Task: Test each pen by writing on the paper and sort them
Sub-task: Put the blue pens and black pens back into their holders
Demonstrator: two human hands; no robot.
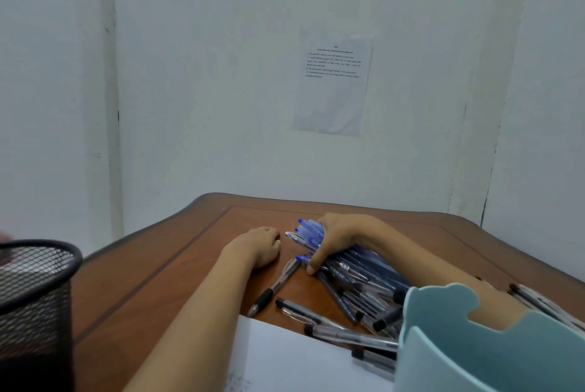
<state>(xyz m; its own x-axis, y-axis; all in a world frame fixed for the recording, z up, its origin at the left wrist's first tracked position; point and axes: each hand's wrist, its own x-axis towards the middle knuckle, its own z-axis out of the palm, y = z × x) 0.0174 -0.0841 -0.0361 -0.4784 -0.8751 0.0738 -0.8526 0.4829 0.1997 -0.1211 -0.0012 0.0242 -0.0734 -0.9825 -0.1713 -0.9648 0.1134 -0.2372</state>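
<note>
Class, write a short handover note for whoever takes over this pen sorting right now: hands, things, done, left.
Left hand: curled, resting on table, holding nothing visible.
Right hand: grips part of the pen pile.
Loose pens lie near the paper; mesh bin left, blue holder right.
Done: faint scribbles on paper's near edge; sorting not evident.
Left: test and sort most pens.

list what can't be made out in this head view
Head view:
- Wall sheet: print too small and blurred to read.
- Mesh bin: cut by left edge; inside dark.
- Pen pile: right hand grips it, hiding its middle; teal holder covers its near end.
- Left hand: curled fingers face away, hiding any pen inside.
- Paper: scribbles cut off by bottom edge.
</note>
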